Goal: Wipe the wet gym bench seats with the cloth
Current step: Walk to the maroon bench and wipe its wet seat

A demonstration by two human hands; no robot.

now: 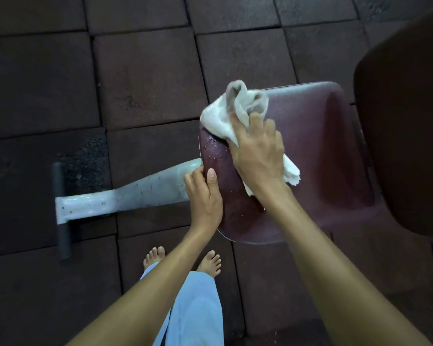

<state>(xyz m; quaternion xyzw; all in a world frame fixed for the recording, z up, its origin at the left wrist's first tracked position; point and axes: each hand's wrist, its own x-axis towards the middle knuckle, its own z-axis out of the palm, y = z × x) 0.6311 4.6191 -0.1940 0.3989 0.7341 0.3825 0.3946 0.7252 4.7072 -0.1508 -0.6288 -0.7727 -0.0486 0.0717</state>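
A dark red gym bench seat (318, 156) lies in front of me, with water drops along its left edge. My right hand (258, 156) presses a crumpled white cloth (225, 116) onto the seat's left part; the cloth's far end bunches upward and a corner sticks out under my palm. My left hand (204, 196) grips the seat's left edge, thumb on top and fingers curled under the rim.
A grey metal frame leg (125, 196) with a black foot bar (61, 211) runs left from under the seat. A dark backrest pad (410, 121) rises at the right. The floor is dark rubber tiles (145, 78), wet near the foot bar. My bare feet (183, 260) stand below the seat.
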